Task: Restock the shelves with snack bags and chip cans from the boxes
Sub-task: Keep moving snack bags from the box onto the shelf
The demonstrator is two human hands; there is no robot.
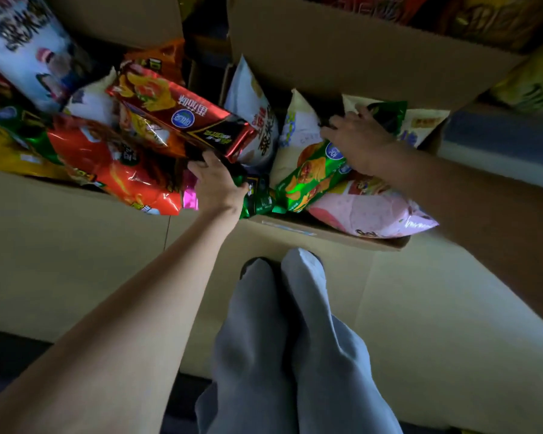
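Note:
Two open cardboard boxes on the floor hold snack bags. My left hand (218,183) is closed on the lower end of a dark red snack bag (182,117), lifted slantwise over the gap between the boxes; a dark green bag (259,197) lies under its thumb side. My right hand (359,140) rests with fingers spread inside the right box (329,234), its palm on the top of a bright green chip bag (311,180) and its fingertips on a darker green bag (387,115). No chip cans or shelves show.
The left box (60,233) is heaped with an orange-red bag (113,166), yellow and white bags. White bags (261,117) and a pink bag (370,211) fill the right box. A third box (342,51) stands behind. My grey-trousered legs (279,324) stand against the box fronts.

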